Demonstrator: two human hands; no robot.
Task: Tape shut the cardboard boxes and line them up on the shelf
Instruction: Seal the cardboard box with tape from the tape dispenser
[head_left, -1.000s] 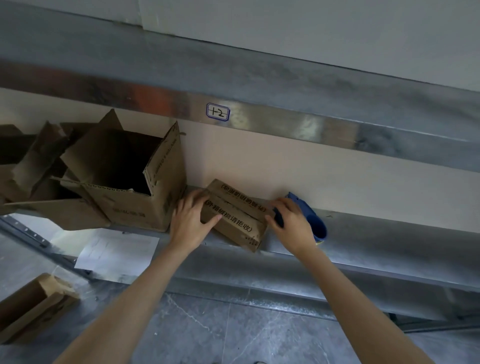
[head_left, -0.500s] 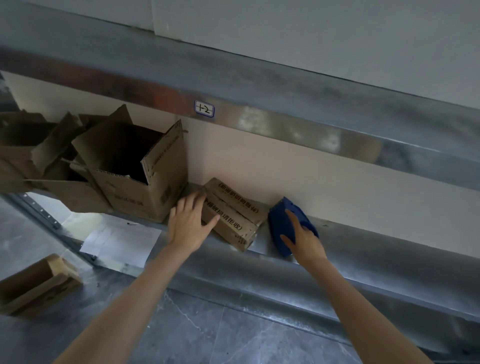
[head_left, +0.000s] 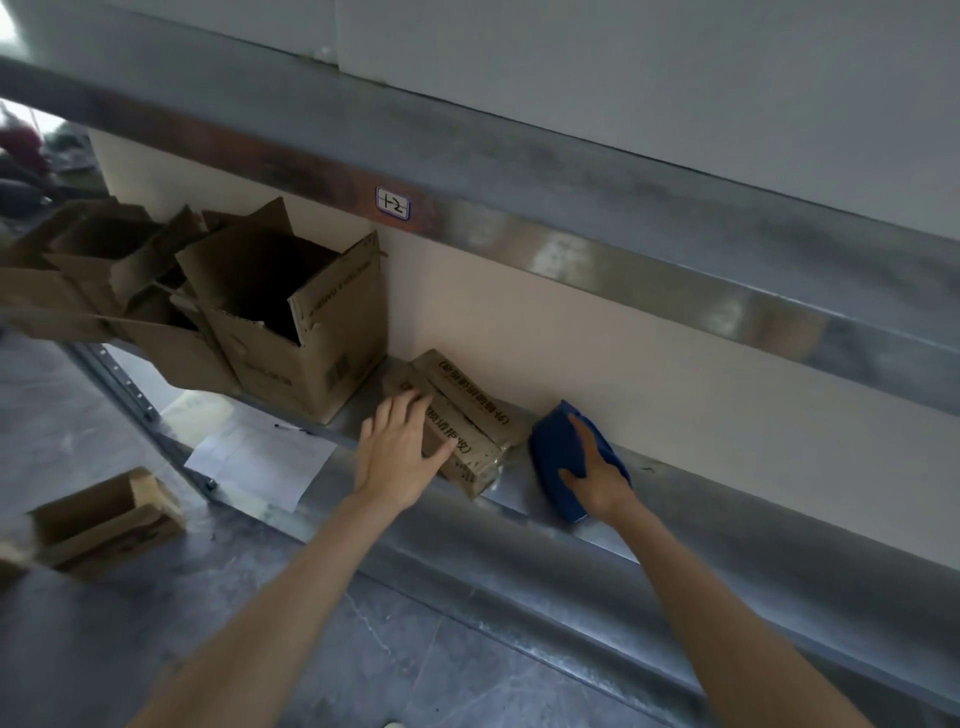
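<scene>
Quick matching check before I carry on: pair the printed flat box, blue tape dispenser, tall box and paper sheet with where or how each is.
1 printed flat box
2 blue tape dispenser
3 tall box
4 paper sheet

A under the right hand
B flaps open
C under the left hand
D below the shelf

Pairs: 1-C, 2-A, 3-B, 4-D.

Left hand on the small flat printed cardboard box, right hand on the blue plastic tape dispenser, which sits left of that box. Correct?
No. In the head view the blue plastic tape dispenser sits right of the small flat printed cardboard box, not left. Left hand and right hand are as stated.
</scene>
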